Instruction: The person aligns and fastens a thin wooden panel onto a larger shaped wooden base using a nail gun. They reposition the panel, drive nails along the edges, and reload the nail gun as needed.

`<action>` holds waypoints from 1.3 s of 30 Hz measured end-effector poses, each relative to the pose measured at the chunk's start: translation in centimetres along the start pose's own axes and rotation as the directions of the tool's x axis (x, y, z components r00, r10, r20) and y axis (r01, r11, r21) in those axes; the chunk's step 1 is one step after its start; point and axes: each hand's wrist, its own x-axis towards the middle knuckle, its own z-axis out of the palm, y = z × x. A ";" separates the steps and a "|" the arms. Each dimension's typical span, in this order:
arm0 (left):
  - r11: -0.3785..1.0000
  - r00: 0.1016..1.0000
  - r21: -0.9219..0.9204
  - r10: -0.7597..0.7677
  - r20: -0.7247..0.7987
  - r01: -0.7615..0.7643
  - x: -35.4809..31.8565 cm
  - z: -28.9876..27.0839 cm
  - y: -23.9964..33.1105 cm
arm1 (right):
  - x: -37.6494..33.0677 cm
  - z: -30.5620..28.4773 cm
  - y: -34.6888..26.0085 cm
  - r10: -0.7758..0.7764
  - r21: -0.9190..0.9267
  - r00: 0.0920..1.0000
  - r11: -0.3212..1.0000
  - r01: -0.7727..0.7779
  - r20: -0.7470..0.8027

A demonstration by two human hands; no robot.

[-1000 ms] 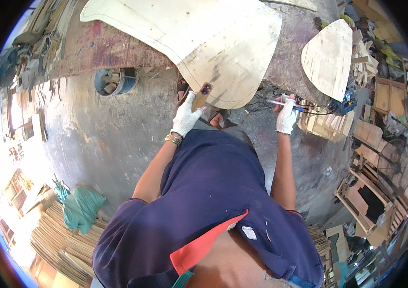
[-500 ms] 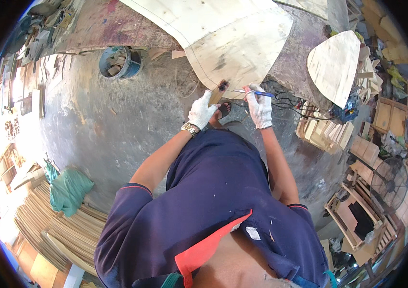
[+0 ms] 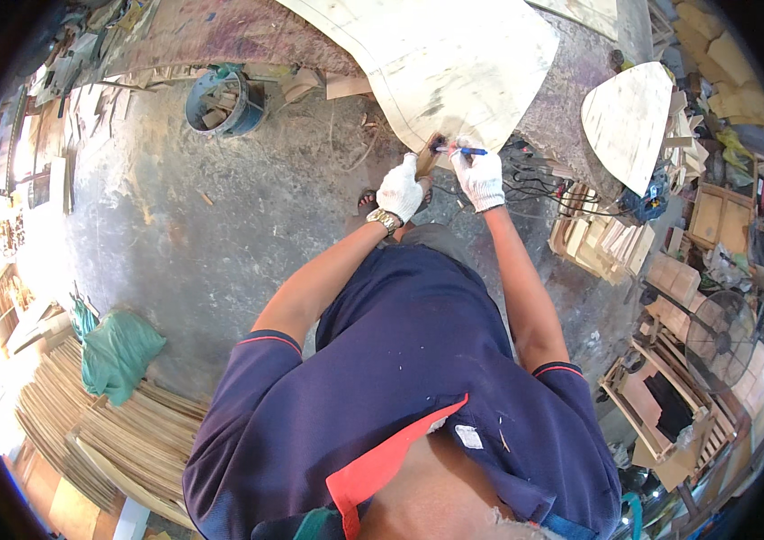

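Observation:
A large pale plywood sheet (image 3: 454, 63) with a rounded lower edge lies on a worn workbench (image 3: 247, 31) ahead of me. My left hand (image 3: 400, 191), in a white glove with a watch at the wrist, holds a small brown wooden piece (image 3: 427, 155) against the sheet's lower edge. My right hand (image 3: 479, 177), also gloved, grips a blue pen (image 3: 465, 150) whose tip meets that same edge. Both hands sit close together, almost touching.
A blue bucket (image 3: 220, 103) with wood scraps stands on the concrete floor at upper left. A second rounded plywood piece (image 3: 629, 121) rests at right above stacked wood blocks (image 3: 607, 243) and cables. Green cloth (image 3: 116, 351) and plywood strips (image 3: 112, 432) lie at lower left. Wooden frames (image 3: 661, 405) crowd the right.
My right hand has moved left with the pen to the sheet's lower edge, next to my left hand. The view has shifted so the sheet sits further ahead.

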 end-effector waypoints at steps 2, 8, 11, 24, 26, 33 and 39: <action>1.000 1.000 0.010 0.009 0.009 -0.009 0.0 0.0 -0.1 | 0.0 -0.3 -0.6 -0.034 -0.093 0.999 0.995 0.036 0.021; 0.999 1.000 -0.044 -0.015 0.004 0.015 -0.1 0.1 0.0 | 0.2 -0.3 -2.4 -0.089 -0.041 0.993 0.995 0.092 0.071; 0.994 0.995 -0.082 -0.078 -0.055 0.074 -0.3 0.7 0.1 | 0.2 -0.5 -2.8 -0.099 -0.097 0.988 0.989 0.111 0.115; 0.981 0.924 -0.137 0.080 -0.373 -0.140 -1.4 3.7 -1.0 | 1.9 -1.7 -3.0 -0.165 -0.157 0.958 0.966 0.204 0.234; 0.985 0.937 -0.129 0.062 -0.344 -0.113 -1.4 3.7 -0.9 | 1.9 -1.8 -2.7 -0.191 -0.150 0.957 0.962 0.227 0.219; 0.973 0.935 -0.204 0.028 -0.354 -0.106 -1.5 4.6 -0.4 | 1.4 -1.7 -1.3 -0.185 -0.029 0.964 0.981 0.194 0.191; 0.967 0.904 -0.216 0.032 -0.426 -0.136 -1.7 6.1 0.1 | 1.0 -2.7 -1.0 -0.186 -0.091 0.957 0.973 0.210 0.220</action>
